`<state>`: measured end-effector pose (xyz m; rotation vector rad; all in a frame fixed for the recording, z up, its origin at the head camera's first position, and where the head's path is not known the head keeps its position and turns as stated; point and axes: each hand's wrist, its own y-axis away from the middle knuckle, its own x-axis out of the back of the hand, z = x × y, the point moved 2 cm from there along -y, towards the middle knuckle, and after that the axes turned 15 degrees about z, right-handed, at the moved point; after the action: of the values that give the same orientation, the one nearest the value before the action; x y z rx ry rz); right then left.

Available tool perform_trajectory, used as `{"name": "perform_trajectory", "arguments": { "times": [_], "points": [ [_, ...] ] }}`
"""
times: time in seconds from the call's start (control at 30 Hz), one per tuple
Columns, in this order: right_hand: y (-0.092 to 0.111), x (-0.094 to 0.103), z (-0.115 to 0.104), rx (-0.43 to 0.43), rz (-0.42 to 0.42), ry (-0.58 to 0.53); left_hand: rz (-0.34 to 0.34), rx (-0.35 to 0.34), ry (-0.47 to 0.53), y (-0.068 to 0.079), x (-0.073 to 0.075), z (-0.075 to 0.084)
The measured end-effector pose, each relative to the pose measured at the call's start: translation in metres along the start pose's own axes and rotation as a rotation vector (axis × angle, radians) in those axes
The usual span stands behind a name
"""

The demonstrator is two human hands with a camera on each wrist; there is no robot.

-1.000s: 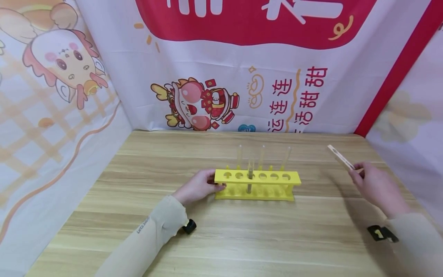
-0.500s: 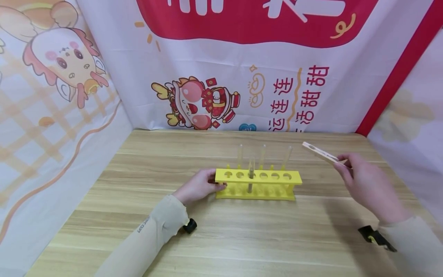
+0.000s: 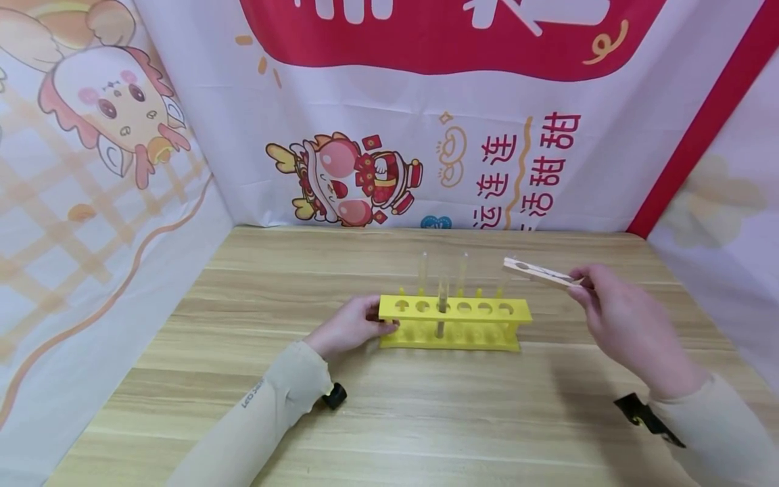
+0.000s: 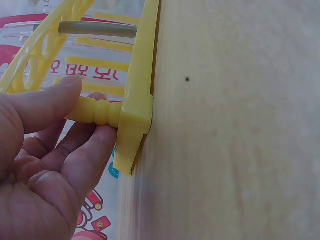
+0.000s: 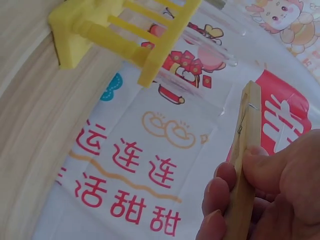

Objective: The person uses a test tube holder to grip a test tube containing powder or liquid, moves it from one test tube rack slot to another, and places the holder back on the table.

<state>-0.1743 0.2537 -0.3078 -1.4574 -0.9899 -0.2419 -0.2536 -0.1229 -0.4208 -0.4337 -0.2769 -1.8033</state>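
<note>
A yellow test tube rack (image 3: pixel 464 316) stands on the table. My left hand (image 3: pixel 349 328) grips its left end post; the left wrist view shows thumb and fingers round the yellow post (image 4: pixel 97 111). One test tube (image 3: pixel 441 304) with greyish contents sits in a hole left of the rack's middle. Behind it, clear tubes (image 3: pixel 423 270) stand on the back pegs, their ends up. My right hand (image 3: pixel 627 331) pinches a wooden test tube holder (image 3: pixel 541 272) above the table, right of the rack. The holder's tip overlaps the rightmost clear tube in the head view; its spring (image 5: pixel 241 122) shows close up.
The wood-grain table (image 3: pixel 426 419) meets a printed cloth backdrop (image 3: pixel 377 88) at its far edge. More printed cloth hangs at the left (image 3: pixel 109 223) and right (image 3: pixel 718 196) sides. Black straps are on both wrists.
My right hand has moved left with the test tube holder, bringing its tip over to the rack's right end. My left hand and the rack have stayed in place.
</note>
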Motion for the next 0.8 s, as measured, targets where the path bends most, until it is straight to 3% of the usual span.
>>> {"name": "perform_trajectory", "arguments": {
  "times": [0.33, 0.8],
  "points": [
    [-0.013, -0.004, -0.02, 0.009, -0.008, -0.027, -0.002, -0.001, -0.014, -0.001, 0.001, -0.002],
    [-0.028, -0.018, -0.044, 0.08, 0.058, -0.078, -0.007, -0.002, -0.012, -0.002, 0.0, -0.001]
  ]
}}
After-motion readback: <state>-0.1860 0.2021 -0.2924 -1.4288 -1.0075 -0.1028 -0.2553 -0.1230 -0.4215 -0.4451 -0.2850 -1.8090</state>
